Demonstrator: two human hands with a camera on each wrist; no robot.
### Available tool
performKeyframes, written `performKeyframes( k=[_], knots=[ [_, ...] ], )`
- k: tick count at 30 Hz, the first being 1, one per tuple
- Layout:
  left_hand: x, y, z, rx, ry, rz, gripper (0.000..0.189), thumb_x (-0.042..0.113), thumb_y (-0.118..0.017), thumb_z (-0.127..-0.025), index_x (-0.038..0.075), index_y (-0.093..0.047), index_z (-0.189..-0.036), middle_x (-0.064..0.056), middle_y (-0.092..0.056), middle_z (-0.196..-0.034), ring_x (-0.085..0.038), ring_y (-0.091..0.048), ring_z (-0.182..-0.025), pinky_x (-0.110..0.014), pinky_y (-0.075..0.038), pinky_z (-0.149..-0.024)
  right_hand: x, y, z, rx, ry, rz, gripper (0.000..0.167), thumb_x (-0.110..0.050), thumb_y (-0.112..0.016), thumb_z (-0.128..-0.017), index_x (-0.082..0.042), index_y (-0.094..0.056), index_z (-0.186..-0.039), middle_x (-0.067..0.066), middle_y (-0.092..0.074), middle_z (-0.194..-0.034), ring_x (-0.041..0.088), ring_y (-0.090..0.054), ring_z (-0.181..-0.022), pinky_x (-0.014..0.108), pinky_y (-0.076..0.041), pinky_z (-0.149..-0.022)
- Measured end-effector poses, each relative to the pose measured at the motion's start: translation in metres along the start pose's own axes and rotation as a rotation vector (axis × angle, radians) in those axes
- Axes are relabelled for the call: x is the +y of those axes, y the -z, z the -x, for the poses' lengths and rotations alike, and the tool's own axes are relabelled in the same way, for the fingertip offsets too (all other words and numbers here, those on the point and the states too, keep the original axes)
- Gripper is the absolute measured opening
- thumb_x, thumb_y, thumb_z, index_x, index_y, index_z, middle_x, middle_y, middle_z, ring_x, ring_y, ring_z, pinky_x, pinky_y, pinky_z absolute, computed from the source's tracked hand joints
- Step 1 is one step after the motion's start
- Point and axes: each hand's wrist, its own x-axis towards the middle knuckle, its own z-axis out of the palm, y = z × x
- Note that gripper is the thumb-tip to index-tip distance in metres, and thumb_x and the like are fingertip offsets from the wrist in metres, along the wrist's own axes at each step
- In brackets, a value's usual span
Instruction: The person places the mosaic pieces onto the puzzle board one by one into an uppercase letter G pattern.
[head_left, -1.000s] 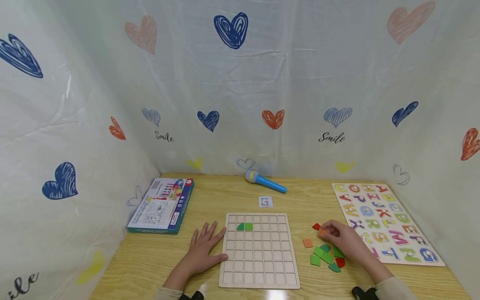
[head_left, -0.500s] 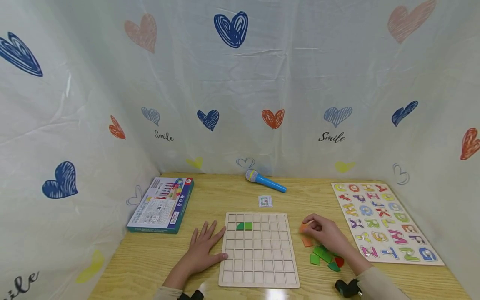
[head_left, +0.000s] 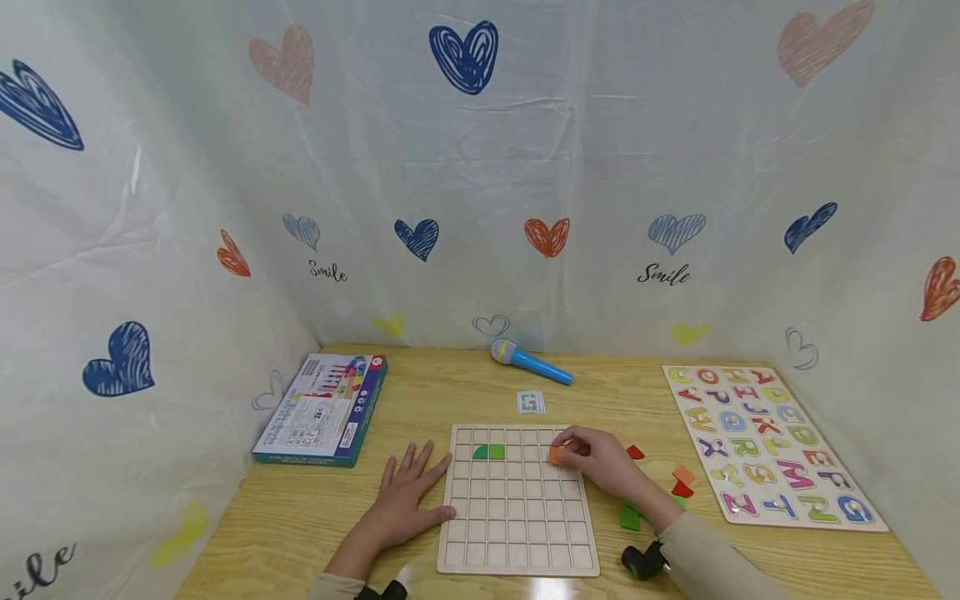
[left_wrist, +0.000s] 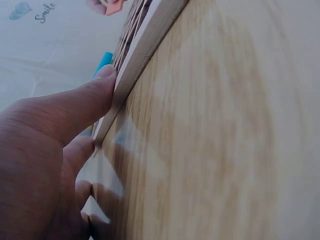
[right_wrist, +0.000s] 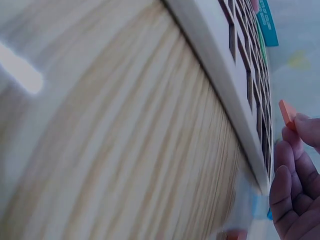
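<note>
My right hand (head_left: 600,460) pinches an orange square tile (head_left: 556,454) between thumb and fingertips over the upper right of the wooden grid board (head_left: 517,562). The right wrist view shows the orange tile (right_wrist: 287,115) tilted, above the board's surface. My left hand (head_left: 405,500) lies flat with spread fingers at the board's left edge; its thumb (left_wrist: 102,85) touches the board's side. In the grid's second row a green quarter-round tile (head_left: 481,452) sits beside a green square tile (head_left: 497,452).
Right of the board lie loose tiles: a red one (head_left: 635,452), an orange one (head_left: 683,476) and a green one (head_left: 630,518), partly hidden by my forearm. Around stand an alphabet board (head_left: 783,450), a small pattern card (head_left: 531,402), a toy microphone (head_left: 536,364) and a box (head_left: 322,412).
My right hand has carried the orange tile leftward from the loose pile to over the board. Another orange tile now lies farther right, near the alphabet board. The left hand has stayed put.
</note>
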Motion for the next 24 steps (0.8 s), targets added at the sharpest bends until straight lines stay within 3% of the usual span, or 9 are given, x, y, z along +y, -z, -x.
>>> performKeyframes(
  k=[10,24],
  knots=[
    [-0.002,-0.001,-0.001,-0.005,0.007,0.001,0.082,0.059,-0.066,-0.091,0.021,-0.04,-0.158,-0.018,-0.019,-0.168,-0.045,-0.003,-0.154,-0.068,0.006,-0.118,-0.017,-0.025,-0.024,-0.048,-0.009,-0.011,0.008,-0.025,-0.068,-0.1,-0.024,-0.072,-0.107,-0.009,-0.068,-0.087,0.011,-0.061,-0.077,0.027,-0.051,-0.068],
    [-0.002,-0.002,-0.001,0.005,0.01,0.002,0.082,0.059,-0.067,-0.091,0.02,-0.041,-0.158,-0.018,-0.02,-0.167,-0.045,-0.004,-0.154,-0.068,0.006,-0.118,-0.032,-0.041,-0.044,-0.085,0.017,0.03,0.008,-0.017,-0.068,-0.099,-0.021,-0.073,-0.103,-0.009,-0.065,-0.084,0.009,-0.058,-0.074,0.027,-0.049,-0.068]
  ],
)
